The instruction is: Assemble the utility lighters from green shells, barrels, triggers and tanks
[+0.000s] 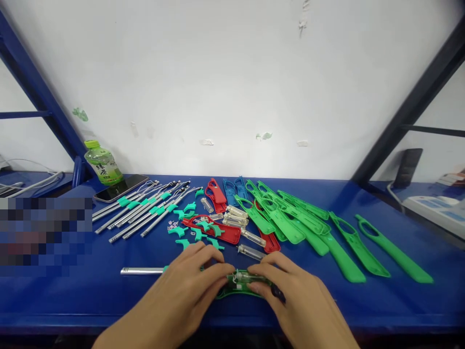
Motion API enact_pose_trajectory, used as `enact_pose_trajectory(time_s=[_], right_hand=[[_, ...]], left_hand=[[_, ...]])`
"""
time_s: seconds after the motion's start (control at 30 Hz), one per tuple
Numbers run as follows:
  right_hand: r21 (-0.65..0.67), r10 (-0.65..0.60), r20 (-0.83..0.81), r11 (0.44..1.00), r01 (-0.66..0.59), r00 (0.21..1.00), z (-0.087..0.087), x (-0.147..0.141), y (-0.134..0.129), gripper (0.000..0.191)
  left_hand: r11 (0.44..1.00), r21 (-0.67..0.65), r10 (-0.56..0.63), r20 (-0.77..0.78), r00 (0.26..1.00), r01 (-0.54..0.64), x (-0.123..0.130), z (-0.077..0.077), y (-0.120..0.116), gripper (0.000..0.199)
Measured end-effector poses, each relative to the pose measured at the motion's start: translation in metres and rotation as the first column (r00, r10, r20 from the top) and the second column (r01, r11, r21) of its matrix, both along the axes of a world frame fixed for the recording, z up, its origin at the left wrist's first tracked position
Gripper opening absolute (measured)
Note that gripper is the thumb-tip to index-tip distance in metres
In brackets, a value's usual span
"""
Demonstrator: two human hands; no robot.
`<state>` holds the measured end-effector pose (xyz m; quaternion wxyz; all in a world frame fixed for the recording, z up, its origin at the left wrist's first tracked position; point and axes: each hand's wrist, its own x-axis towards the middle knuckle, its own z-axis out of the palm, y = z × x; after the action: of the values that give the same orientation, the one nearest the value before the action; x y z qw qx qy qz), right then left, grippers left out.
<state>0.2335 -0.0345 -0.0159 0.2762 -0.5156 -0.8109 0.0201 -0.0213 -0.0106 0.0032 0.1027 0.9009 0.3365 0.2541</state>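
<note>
Close to the table's front edge, my left hand (198, 278) is closed, fingertips pinched on the left part of a green lighter handle half (238, 292). A silver metal tube (141, 271) sticks out leftward from under that hand. Inside the handle half lies a clear fuel tank (247, 277). Thumb and forefinger of my right hand (286, 278) close around this tank at its right end. A small dark piece shows by the right thumb; I cannot make out what it is. My fingers hide much of the handle half.
Silver tubes with wires (145, 208) lie at left, near a phone (121, 188) and a bottle (103, 162). Teal triggers (178, 230), red handle halves (230, 233), clear tanks (252, 237) and blue halves (229, 191) fill the middle. Several green handle halves (286, 225) spread rightward.
</note>
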Motion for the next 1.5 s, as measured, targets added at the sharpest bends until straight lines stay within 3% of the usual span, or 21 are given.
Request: enact_pose_trajectory(time_s=[0.07, 0.2, 0.4, 0.57, 0.8, 1.0, 1.17, 1.5], right_hand=[[0.059, 0.016, -0.013, 0.998, -0.015, 1.0, 0.002, -0.002, 0.002, 0.023], [0.142, 0.007, -0.025, 0.99, -0.004, 1.0, 0.006, -0.001, 0.001, 0.038], [0.049, 0.021, -0.046, 0.999, -0.019, 0.999, 0.001, 0.005, -0.002, 0.017], [0.07, -0.005, -0.005, 0.998, 0.006, 1.0, 0.0, 0.008, -0.005, 0.022], [0.234, -0.186, -0.039, 0.953, 0.19, 0.982, 0.014, 0.035, -0.008, 0.017], [0.117, 0.021, -0.121, 0.993, -0.006, 0.992, 0.006, 0.016, -0.007, 0.016], [0.069, 0.118, -0.208, 0.992, -0.106, 0.971, 0.001, -0.001, -0.007, 0.017], [0.064, 0.148, -0.321, 0.989, -0.134, 0.935, 0.006, -0.003, -0.008, 0.014]], left_hand=[[1.0, -0.007, 0.009, 0.018, 1.0, -0.009, 0.007, -0.005, -0.002, 0.029], [0.999, -0.025, 0.038, 0.081, 0.996, -0.036, 0.008, -0.011, 0.0, 0.025], [0.997, 0.043, 0.051, 0.133, 0.99, -0.057, 0.01, -0.012, 0.005, 0.033], [0.992, 0.113, 0.046, 0.081, 0.996, -0.055, 0.01, -0.018, 0.004, 0.035], [0.989, 0.123, 0.07, 0.073, 0.995, -0.079, 0.007, -0.024, 0.005, 0.032], [0.935, 0.336, 0.078, 0.113, 0.99, -0.112, 0.014, -0.012, 0.001, 0.03], [0.95, 0.306, 0.011, 0.178, 0.984, -0.066, 0.014, -0.004, 0.0, 0.024], [0.946, 0.325, -0.077, 0.214, 0.974, 0.003, 0.002, 0.005, 0.008, 0.02]])
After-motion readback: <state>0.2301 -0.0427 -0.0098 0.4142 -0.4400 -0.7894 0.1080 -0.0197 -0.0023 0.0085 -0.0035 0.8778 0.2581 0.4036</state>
